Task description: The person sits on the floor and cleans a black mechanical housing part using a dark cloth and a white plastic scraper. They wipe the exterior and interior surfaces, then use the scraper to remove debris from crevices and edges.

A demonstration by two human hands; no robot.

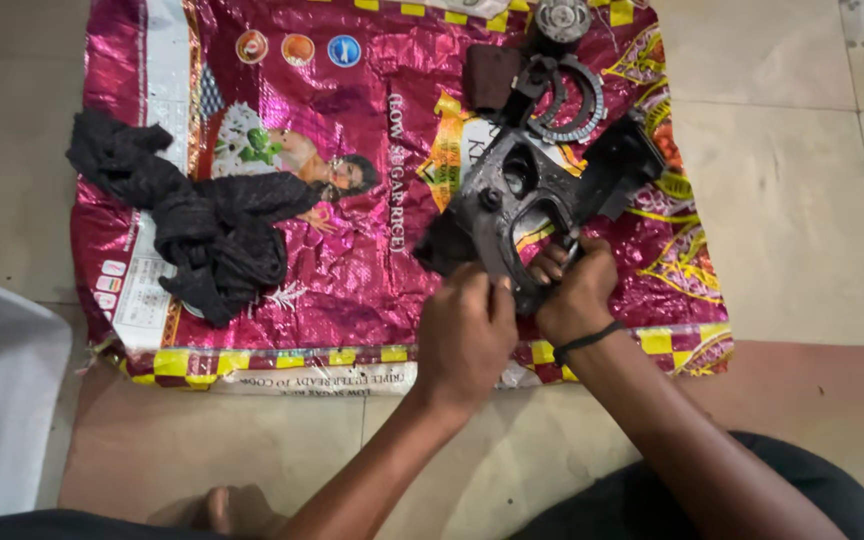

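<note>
Two hands were what I tracked, but going left to right I first saw a white object point(2, 390) at the frame's nine o'clock edge, then a crumpled black cloth point(202, 225) lying on the shiny magenta sack point(352, 280) spread over the tiled floor point(802, 200). My left hand point(465, 335) was curled tight on the near edge of the black greasy housing point(532, 195), which sat over the sack's right half. My right hand point(574, 290), at three o'clock of the left, gripped the same housing. At twelve o'clock lay a toothed ring point(577, 100) and a grey round part point(562, 22).
</note>
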